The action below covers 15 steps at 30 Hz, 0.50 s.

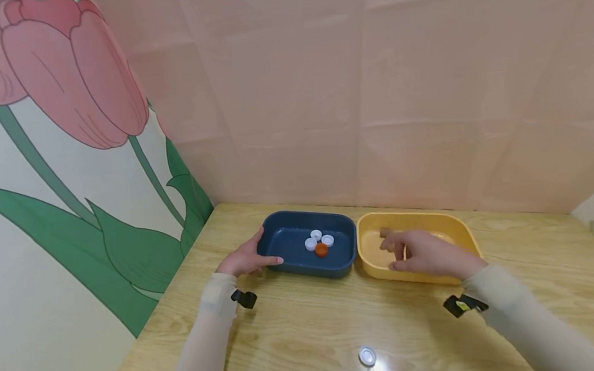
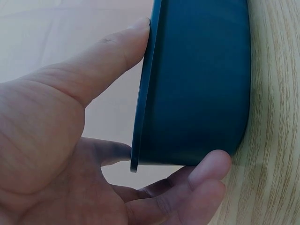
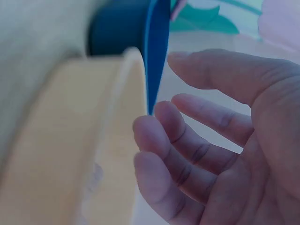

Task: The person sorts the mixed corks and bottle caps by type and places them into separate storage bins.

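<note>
My left hand [image 1: 245,258] holds the left end of a dark blue tray [image 1: 297,268], its thumb on the near rim. In the left wrist view, the other fingers [image 2: 211,171] bend against the tray's end wall. Inside the blue tray lie three white bottle caps [image 1: 311,244] and one orange bottle cap [image 1: 321,250], close together. Over the yellow tray [image 1: 463,237] is my right hand [image 1: 421,251], palm down in the head view. Its fingers are loosely bent, with the thumb apart from them and nothing held between. Pale shapes [image 3: 95,178] show faintly inside the yellow tray's wall.
A round silver-white cap [image 1: 367,356] lies on the wooden table [image 1: 300,327] near the front, beside a bright reflection. The two trays stand side by side close to the pink back wall [image 1: 291,95]. A tulip-patterned wall [image 1: 42,269] rises on the left.
</note>
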Motion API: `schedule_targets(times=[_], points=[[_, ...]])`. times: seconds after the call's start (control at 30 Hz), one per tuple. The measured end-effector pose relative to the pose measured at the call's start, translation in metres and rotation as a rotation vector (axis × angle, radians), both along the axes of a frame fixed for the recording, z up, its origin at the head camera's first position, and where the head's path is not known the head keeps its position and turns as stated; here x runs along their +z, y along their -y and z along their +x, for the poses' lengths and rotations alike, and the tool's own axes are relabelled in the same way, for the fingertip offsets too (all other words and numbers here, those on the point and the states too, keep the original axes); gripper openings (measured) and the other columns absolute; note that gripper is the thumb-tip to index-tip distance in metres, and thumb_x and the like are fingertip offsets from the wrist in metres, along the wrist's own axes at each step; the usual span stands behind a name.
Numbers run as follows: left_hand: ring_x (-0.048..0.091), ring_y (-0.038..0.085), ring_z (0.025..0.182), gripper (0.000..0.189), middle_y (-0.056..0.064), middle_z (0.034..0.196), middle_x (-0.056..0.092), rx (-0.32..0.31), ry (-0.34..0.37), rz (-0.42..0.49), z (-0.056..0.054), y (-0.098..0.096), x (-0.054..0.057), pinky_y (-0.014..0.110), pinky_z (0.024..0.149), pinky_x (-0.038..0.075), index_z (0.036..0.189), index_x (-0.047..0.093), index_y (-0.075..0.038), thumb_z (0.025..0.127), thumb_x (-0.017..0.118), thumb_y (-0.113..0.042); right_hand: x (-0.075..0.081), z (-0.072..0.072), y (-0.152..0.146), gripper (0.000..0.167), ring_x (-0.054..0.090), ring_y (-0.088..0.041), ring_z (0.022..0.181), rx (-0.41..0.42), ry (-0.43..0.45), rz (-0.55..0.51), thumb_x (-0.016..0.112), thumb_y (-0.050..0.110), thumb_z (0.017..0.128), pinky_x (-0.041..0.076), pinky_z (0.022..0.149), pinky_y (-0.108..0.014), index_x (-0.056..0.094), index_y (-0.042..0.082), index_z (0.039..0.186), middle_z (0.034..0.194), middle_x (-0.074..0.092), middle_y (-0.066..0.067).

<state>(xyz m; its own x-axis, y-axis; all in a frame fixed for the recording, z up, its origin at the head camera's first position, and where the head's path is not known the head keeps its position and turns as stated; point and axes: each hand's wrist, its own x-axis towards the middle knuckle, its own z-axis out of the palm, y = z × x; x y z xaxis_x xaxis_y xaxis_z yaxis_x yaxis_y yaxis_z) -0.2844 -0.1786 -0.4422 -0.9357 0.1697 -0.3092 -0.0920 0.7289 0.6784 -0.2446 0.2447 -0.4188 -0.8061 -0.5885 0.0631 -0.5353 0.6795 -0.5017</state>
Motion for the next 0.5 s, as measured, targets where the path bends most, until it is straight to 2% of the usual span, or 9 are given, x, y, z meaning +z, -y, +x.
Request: schedule_targets(times=[0.1, 0.17, 0.33, 0.43, 0.5], points=[[0.065, 0.030, 0.088, 0.111, 0.017, 0.163, 0.023, -0.003, 0.000, 0.007, 0.000, 0.000, 0.001, 0.038, 0.079, 0.051, 0.163, 0.004, -0.025, 0.084, 0.079, -0.047, -0.011, 0.016, 0.003, 0.030, 0.053, -0.005, 0.069, 0.030, -0.011, -0.027, 0.078, 0.025, 0.088, 0.046, 0.063, -0.023, 0.068, 0.013, 0.114, 0.089, 0.065, 0.005], [0.064, 0.032, 0.086, 0.111, 0.017, 0.163, 0.024, -0.004, 0.003, 0.015, -0.001, -0.001, 0.001, 0.041, 0.079, 0.051, 0.163, 0.004, -0.025, 0.084, 0.079, -0.047, -0.020, 0.025, 0.005, 0.026, 0.052, -0.003, 0.067, 0.062, -0.007, -0.050, 0.076, 0.022, 0.089, 0.046, 0.062, -0.022, 0.067, 0.013, 0.112, 0.079, 0.059, 0.011], [0.065, 0.031, 0.087, 0.111, 0.018, 0.162, 0.024, -0.012, 0.004, 0.013, -0.002, 0.000, 0.001, 0.044, 0.081, 0.051, 0.163, 0.003, -0.025, 0.084, 0.078, -0.048, -0.042, 0.046, 0.014, 0.022, 0.052, 0.000, 0.064, 0.149, 0.063, -0.111, 0.075, 0.015, 0.088, 0.047, 0.058, -0.021, 0.067, 0.011, 0.108, 0.075, 0.056, 0.016], [0.066, 0.030, 0.087, 0.113, 0.019, 0.163, 0.023, -0.014, 0.001, 0.009, -0.002, 0.001, -0.001, 0.042, 0.081, 0.052, 0.163, 0.003, -0.025, 0.082, 0.079, -0.051, -0.055, 0.059, 0.022, 0.023, 0.052, 0.002, 0.065, 0.189, 0.092, -0.131, 0.076, 0.016, 0.086, 0.047, 0.058, -0.020, 0.068, 0.012, 0.107, 0.074, 0.055, 0.017], [0.066, 0.029, 0.087, 0.114, 0.019, 0.163, 0.023, -0.016, -0.001, 0.010, -0.002, 0.001, -0.002, 0.040, 0.080, 0.052, 0.163, 0.003, -0.025, 0.082, 0.079, -0.052, -0.061, 0.067, 0.028, 0.024, 0.052, 0.002, 0.064, 0.212, 0.142, -0.142, 0.078, 0.020, 0.086, 0.047, 0.058, -0.020, 0.068, 0.014, 0.107, 0.074, 0.056, 0.017]])
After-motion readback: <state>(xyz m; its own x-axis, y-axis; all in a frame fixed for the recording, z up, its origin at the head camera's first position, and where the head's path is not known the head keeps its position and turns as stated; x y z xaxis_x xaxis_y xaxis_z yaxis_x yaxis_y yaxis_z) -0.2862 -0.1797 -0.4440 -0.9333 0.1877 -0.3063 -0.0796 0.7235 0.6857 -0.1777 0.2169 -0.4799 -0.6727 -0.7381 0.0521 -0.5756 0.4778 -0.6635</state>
